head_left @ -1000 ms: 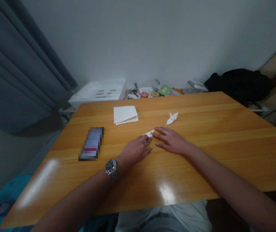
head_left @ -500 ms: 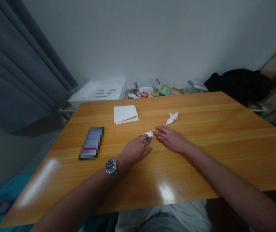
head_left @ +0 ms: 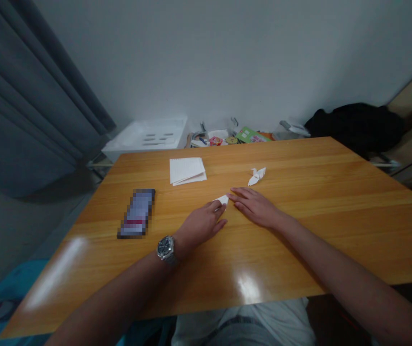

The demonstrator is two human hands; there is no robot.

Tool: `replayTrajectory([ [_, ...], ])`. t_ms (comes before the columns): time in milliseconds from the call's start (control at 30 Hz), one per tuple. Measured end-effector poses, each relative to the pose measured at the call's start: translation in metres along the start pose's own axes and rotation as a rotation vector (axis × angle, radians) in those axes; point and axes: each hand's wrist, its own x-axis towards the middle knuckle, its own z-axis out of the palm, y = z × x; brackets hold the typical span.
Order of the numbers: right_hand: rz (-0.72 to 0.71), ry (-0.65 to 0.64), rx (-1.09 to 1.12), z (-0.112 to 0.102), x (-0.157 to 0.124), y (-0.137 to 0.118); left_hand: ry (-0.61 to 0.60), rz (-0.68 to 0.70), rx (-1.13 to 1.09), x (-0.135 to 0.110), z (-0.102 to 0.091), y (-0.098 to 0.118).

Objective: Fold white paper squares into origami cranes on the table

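Note:
Near the middle of the wooden table lies a small piece of folded white paper (head_left: 222, 200). My left hand (head_left: 201, 223), with a metal watch (head_left: 166, 247) on its wrist, rests over the near side of the paper, fingers stretched out and pressing it down. Flat on the table to the right is my right hand (head_left: 254, 206), its fingers apart and their tips at the paper's right end. Beyond that hand sits a white origami crane (head_left: 257, 176). The left fingers hide part of the folded paper.
Lined paper sheets (head_left: 187, 170) lie folded toward the back, and a phone (head_left: 137, 214) with a blurred screen is at the left. Behind the table (head_left: 335, 192) stand a white tray (head_left: 148, 134), a green booklet (head_left: 251, 135) and a black cloth heap (head_left: 357, 126).
Both hands stay almost in place. The right fingertips show a very slight shift at the paper's right end; the crane, sheets and phone have not moved.

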Motion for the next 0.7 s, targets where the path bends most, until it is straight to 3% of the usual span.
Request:
replayTrajectory([
  [433,-0.079,-0.022,-0.074,-0.008,-0.0021,-0.008,-0.002,0.003,-0.017,-0.0002,0.0001,-0.0001],
  [700,-0.02,-0.034,-0.082,-0.0044,-0.0013,-0.0036,-0.044,0.023,-0.007,0.0013,-0.0029,0.0016],
])
